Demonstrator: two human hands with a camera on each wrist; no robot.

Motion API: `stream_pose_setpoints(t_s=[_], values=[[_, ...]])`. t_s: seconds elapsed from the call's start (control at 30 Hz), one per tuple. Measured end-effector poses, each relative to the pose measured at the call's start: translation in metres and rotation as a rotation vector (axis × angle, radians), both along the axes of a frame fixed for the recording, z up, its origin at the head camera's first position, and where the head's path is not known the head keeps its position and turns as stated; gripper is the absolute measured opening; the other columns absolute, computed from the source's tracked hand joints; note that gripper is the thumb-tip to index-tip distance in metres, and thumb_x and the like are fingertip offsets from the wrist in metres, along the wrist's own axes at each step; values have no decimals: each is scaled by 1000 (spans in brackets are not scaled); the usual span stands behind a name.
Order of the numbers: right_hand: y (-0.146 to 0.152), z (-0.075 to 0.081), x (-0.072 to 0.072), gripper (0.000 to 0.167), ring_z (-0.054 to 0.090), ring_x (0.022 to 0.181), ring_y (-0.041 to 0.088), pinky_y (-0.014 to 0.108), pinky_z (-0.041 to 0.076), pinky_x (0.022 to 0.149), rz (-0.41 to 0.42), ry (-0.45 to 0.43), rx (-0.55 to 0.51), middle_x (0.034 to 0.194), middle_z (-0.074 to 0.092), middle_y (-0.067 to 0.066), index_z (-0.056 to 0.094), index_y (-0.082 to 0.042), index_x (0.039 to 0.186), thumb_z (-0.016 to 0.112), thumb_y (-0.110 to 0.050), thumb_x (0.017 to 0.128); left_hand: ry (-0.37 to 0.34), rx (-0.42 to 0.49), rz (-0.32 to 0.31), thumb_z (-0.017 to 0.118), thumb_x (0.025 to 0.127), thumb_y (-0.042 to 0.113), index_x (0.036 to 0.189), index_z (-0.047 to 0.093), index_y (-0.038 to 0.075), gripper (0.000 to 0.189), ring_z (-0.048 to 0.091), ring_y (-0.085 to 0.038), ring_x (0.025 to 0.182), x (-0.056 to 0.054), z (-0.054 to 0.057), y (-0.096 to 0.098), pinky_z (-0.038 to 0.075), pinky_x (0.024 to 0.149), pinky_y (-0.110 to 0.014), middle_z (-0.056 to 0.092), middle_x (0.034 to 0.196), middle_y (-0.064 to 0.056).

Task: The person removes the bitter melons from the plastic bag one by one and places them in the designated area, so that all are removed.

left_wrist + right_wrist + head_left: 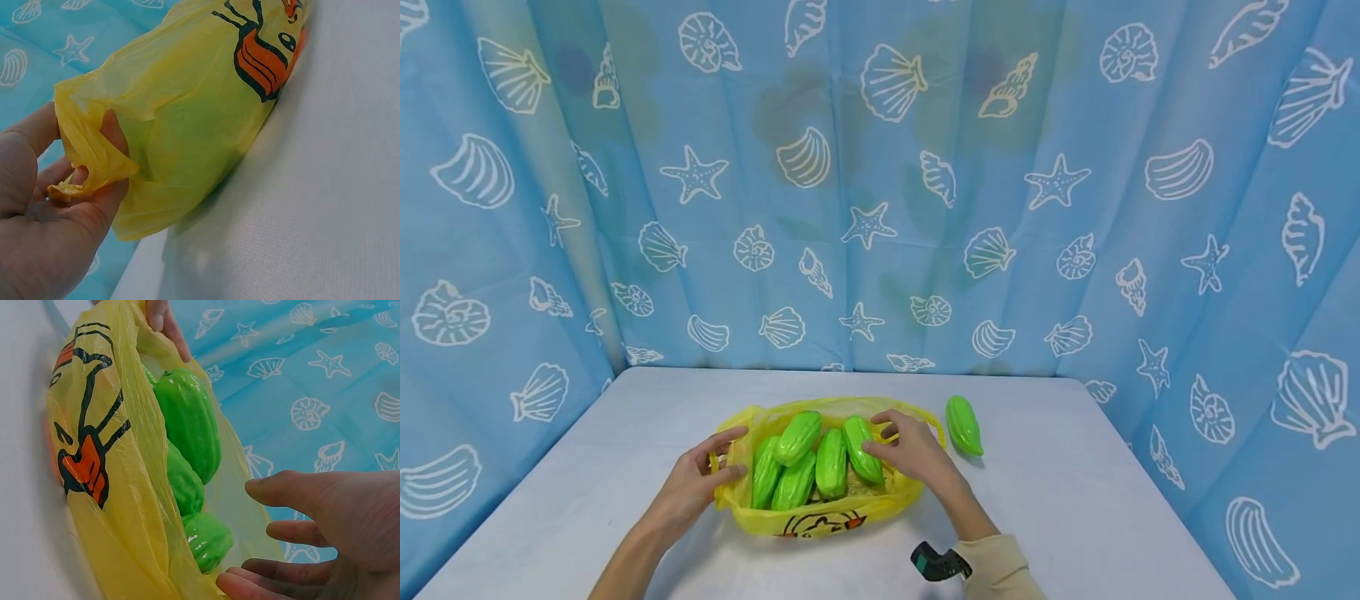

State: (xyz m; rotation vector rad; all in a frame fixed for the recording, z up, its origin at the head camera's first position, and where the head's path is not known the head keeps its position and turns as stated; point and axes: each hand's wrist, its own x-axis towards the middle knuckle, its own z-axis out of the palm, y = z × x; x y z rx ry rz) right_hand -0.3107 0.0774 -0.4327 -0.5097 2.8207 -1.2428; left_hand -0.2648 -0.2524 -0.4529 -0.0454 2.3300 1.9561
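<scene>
A yellow plastic bag (820, 522) lies on the table with its mouth spread open. Inside are several glossy green ridged gourds (831, 464), which also show at the bag's mouth in the right wrist view. My left hand (703, 471) grips the bag's left edge; in the left wrist view its fingers are hooked through the gathered plastic. Over the right part of the mouth is my right hand (913, 448), fingers spread and holding nothing, close to the rightmost gourd (863, 450). One more green gourd (964, 427) lies outside, right of the bag.
The white table (1075, 500) carries the bag and the loose gourd. Behind it and at both sides hangs a blue curtain (880, 183) with white shell prints. A black device (936, 562) shows at the right wrist.
</scene>
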Motion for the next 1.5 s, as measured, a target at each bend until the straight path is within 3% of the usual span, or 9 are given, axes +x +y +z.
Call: stream_pose_setpoints(t_s=[0.87,1.5], values=[[-7,-8,-4,55,66,102,32,44,56,80,41,-23,32,120,65,19,56,-13,136,70,-39,89,-18,-17,33,70,88,16,148,42,19,66,46,-21,106,-1,-3,-4,54,79,-23,38,136,-12],[-13,-7,-13,58,64,103,30,43,56,79,67,-33,92,122,64,19,51,-11,139,69,-37,91,-37,44,29,70,89,19,150,40,19,68,46,-23,117,-3,-3,-13,55,88,-25,34,144,-13]])
